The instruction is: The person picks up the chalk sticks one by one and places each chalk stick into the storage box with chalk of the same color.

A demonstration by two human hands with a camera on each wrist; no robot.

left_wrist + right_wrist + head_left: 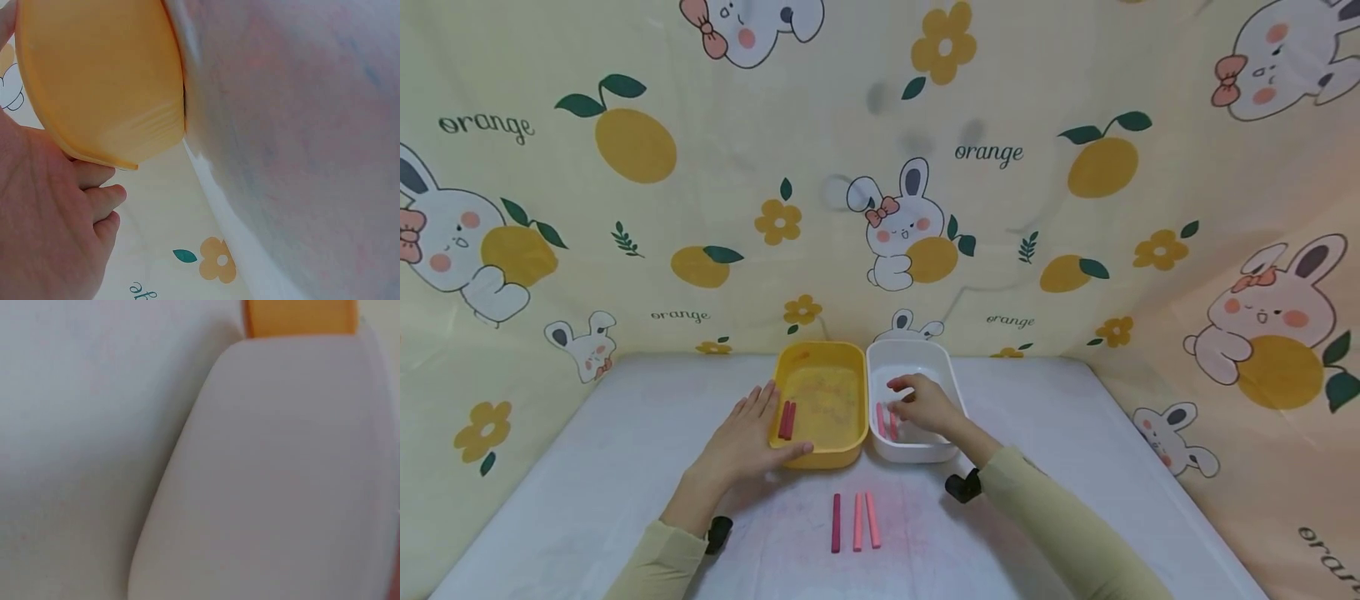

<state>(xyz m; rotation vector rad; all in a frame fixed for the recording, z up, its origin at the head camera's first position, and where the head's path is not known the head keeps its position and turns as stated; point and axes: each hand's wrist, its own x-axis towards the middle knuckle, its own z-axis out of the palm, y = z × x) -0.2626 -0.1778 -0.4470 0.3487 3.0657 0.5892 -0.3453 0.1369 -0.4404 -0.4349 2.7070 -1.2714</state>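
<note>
Head view first, from the left: a pale sleeve (658,554) is reaching in over the white table (595,467), and a black wrist device (718,534) is sitting at its cuff. The left hand (737,442) is resting against the yellow box (827,458), its fingers lying extended along the left side and its thumb spreading apart from them across the near rim; the left wrist view is showing fingers touching the outer wall just below the rim. Inside that box, two dark red sticks (784,421) are lying side by side near the left wall. On the table in front, a loose dark red stick (836,523) is lying just left of two loose pink sticks (858,522). Right beside the yellow box, the white box (917,452) is holding two more pink sticks (881,419) near its left wall. Over them the right hand (928,408) is hovering inside the white box, index finger and thumb standing apart at the tips, one stick lying just below; whether it is touching that stick, I cannot tell. Farther right, another black wrist device (962,487) is hanging under the right sleeve (1060,525).
</note>
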